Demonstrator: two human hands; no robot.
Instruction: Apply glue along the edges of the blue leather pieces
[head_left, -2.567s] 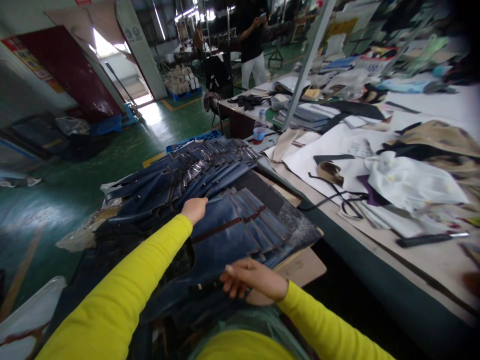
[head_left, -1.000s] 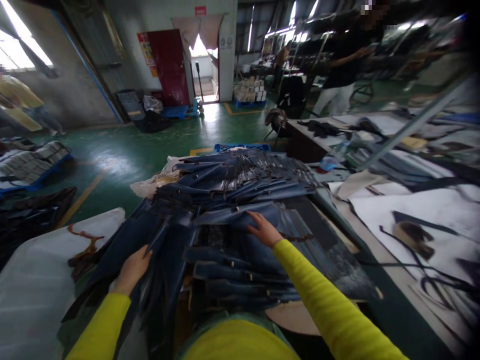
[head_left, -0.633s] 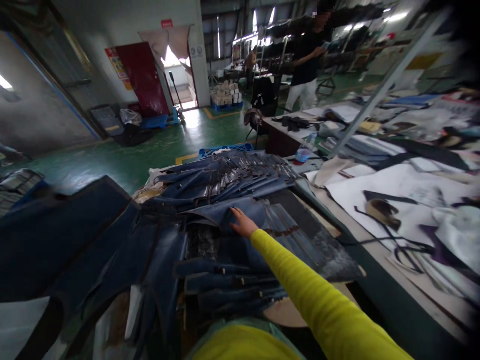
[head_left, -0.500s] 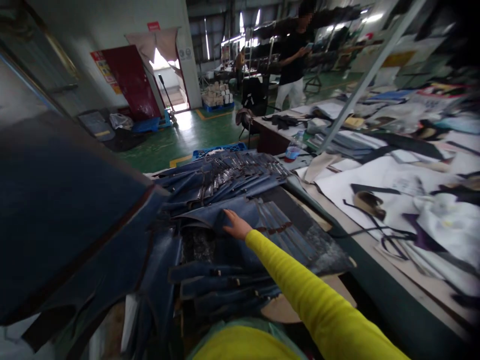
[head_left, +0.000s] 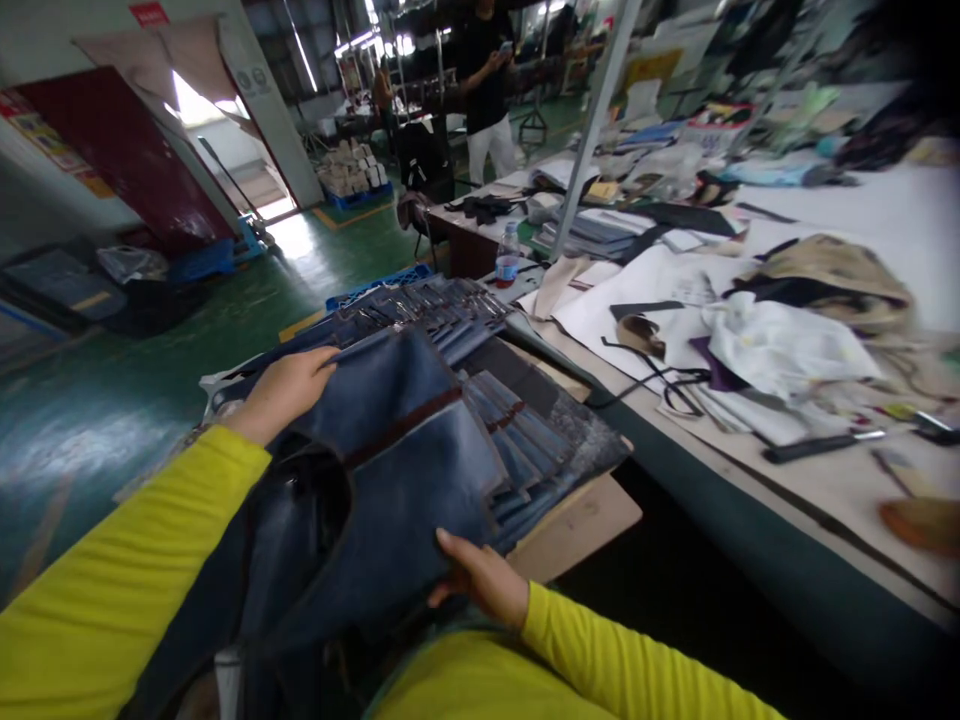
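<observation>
A large dark blue, leather-like panel (head_left: 409, 365) with a brown band across it lies tilted over the pile in front of me. My left hand (head_left: 296, 388) grips its far left edge, fingers closed over the rim. At the near right edge, my right hand (head_left: 484, 580) has its thumb on top and its fingers partly hidden below, with the edge between them. Beneath and beyond the panel are stacked blue cut pieces (head_left: 517, 425) with brown strips. Farther back, a row of overlapping blue pieces (head_left: 450, 300) shows shiny spots.
A long table (head_left: 555, 345) on the right carries paper, cloth scraps and dark-handled scissors (head_left: 817, 445). A bottle (head_left: 508, 255) stands at its corner beside a slanting metal post (head_left: 596, 130). A blue crate (head_left: 379, 285) lies behind the pile. A person (head_left: 489, 90) stands farther back.
The large panel has come from the left to lie over the pile. My left hand has come into view holding it. My right hand has moved from the stacked pieces to the panel's near edge.
</observation>
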